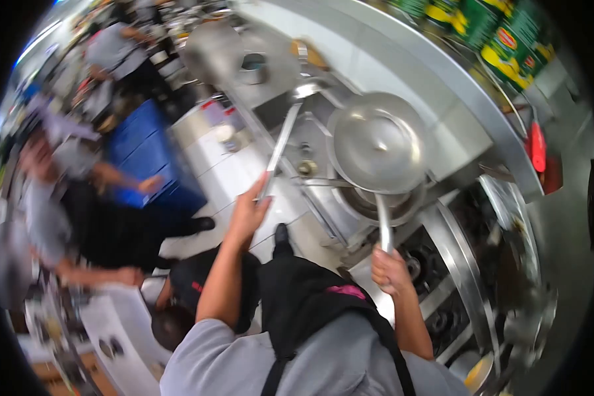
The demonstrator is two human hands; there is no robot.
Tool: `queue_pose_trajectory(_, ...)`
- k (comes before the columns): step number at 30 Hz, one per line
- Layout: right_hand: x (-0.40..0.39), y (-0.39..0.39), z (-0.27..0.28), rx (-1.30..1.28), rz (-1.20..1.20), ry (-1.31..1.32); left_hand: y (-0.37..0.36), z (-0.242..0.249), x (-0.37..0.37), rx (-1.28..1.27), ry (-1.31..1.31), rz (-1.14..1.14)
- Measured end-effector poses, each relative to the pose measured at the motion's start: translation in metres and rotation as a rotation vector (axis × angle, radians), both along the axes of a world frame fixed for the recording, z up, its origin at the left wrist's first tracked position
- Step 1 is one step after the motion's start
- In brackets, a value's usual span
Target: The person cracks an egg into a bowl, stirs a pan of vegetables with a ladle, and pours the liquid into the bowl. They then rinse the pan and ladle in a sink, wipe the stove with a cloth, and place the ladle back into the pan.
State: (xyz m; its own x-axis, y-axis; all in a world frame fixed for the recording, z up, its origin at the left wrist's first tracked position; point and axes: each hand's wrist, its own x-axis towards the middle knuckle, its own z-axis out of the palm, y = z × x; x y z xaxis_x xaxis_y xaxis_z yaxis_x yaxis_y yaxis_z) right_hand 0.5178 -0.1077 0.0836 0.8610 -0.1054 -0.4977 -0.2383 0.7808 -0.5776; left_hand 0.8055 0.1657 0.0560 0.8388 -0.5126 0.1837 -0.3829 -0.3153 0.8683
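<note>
My left hand (249, 211) is closed round the long handle of a metal ladle (284, 135), whose bowl points up and away over the sink area. In my right hand (391, 269) is the handle of a round steel wok (378, 142), held over the stove's left end. The wok's inside faces me and looks bare and shiny. Beneath it, partly hidden, shows the rim of another round metal vessel (363, 208).
Gas burners (442, 321) lie at the right. A sink (305, 135) and steel counter (241, 56) stretch ahead. Green and yellow cans (518, 43) stand on a shelf. At the left are a blue bin (142, 148), a person (79, 198), and another crouching close beside me (171, 327).
</note>
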Motion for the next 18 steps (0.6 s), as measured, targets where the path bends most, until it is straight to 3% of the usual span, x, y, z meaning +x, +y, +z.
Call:
queue_pose_trajectory(2, -0.044, -0.004, -0.007, 0.111, -0.022, -0.04, 0.006, 0.019, -0.048, 0.001, 0.087, 0.042)
queue_pose_trajectory(3, -0.062, -0.007, -0.009, 0.216, -0.014, -0.077, 0.01, 0.039, -0.074, -0.042, 0.008, 0.011)
queue_pose_trajectory(5, -0.097, -0.011, -0.004, 0.225, -0.008, -0.026, 0.015, 0.053, -0.117, -0.16, 0.023, -0.052)
queue_pose_trajectory(7, -0.133, -0.013, -0.007, 0.218, 0.01, -0.032, 0.023, 0.095, -0.17, -0.233, 0.384, -0.147)
queue_pose_trajectory(9, -0.16, -0.013, -0.008, 0.167, 0.041, -0.062, 0.03, 0.101, -0.211, -0.31, 0.605, -0.282)
queue_pose_trajectory(15, -0.226, 0.025, 0.003, -0.198, 0.08, -0.042, 0.018, 0.058, -0.319, -0.575, 1.038, -0.616)
queue_pose_trajectory(18, -0.259, 0.038, -0.004, -0.228, 0.113, -0.056, 0.009, 0.037, -0.367, -0.629, 1.142, -0.66)
